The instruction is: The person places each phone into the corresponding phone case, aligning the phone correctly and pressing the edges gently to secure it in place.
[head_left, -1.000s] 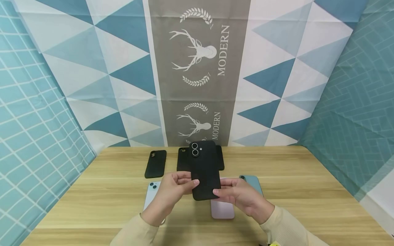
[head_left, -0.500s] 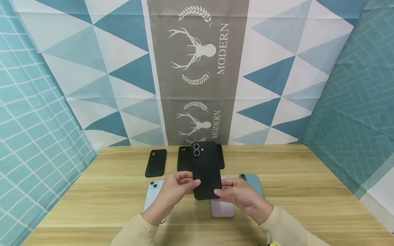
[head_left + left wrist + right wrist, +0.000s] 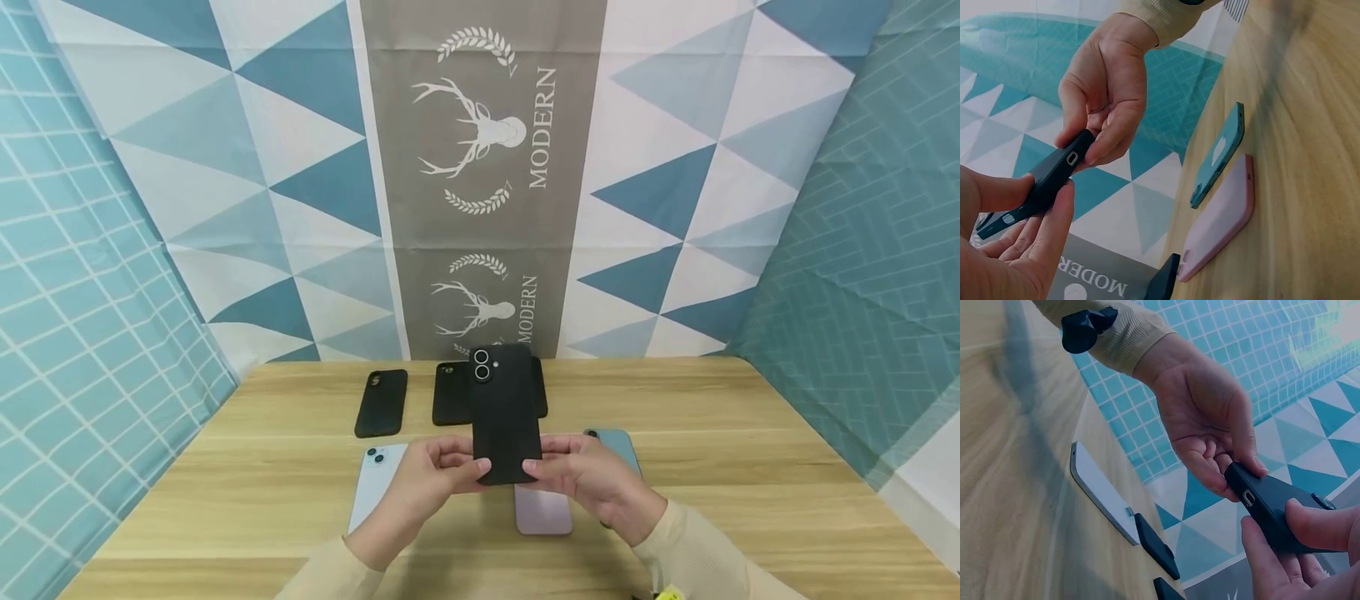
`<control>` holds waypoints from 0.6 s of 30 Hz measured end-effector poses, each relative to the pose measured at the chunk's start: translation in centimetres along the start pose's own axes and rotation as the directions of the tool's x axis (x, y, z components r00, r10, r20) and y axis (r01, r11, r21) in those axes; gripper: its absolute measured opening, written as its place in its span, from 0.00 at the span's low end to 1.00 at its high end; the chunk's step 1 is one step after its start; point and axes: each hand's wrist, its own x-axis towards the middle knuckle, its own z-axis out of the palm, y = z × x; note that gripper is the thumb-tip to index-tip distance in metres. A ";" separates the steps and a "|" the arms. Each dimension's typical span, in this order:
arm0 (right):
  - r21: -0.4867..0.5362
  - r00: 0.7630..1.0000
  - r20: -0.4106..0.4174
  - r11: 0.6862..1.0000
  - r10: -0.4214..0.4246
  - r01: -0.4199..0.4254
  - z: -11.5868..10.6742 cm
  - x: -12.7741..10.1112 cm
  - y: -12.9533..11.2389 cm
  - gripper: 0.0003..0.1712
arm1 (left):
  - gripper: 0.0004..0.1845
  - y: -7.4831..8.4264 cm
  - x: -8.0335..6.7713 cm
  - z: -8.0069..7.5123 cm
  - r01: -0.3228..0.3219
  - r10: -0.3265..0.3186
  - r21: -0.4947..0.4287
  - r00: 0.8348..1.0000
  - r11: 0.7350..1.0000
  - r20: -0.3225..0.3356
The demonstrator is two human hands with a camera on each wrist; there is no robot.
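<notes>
A phone in a black case (image 3: 506,425) is held up above the table, its back with two ringed camera lenses facing me. My left hand (image 3: 430,483) pinches its lower left corner, thumb on the back and fingers behind. At the lower right corner my right hand (image 3: 592,479) grips it the same way. Both wrist views show the charging-port opening in the bottom end of the black case (image 3: 1266,497). Under the hands lie a pink phone (image 3: 543,510), partly covered, a teal phone (image 3: 618,446) to the right and a light-blue phone (image 3: 375,479) to the left.
Toward the back of the wooden table (image 3: 247,500) lies a black phone case (image 3: 381,404). Another black case (image 3: 452,396) lies behind the held phone, partly hidden by it. Patterned cloth (image 3: 480,208) hangs at the back and both sides.
My left hand has slid down the case's left edge to its lower corner. The held phone has straightened and shifted slightly right. My right hand has kept its hold.
</notes>
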 end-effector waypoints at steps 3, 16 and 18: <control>-0.002 1.000 0.003 1.000 0.010 -0.010 0.0 0.0 0.4 0.23 | 0.18 -0.4 -0.2 0.0 0.003 -0.003 -0.010 1.000 1.000 0.006; 0.013 0.997 0.068 0.999 0.034 -0.035 0.3 0.1 2.4 0.21 | 0.17 -1.8 -0.4 -0.5 0.061 -0.061 0.007 0.998 0.998 -0.004; 0.017 0.996 0.065 0.998 0.053 -0.055 0.3 0.1 2.5 0.21 | 0.18 -1.8 -0.3 -0.6 0.083 -0.083 0.001 0.997 0.997 -0.002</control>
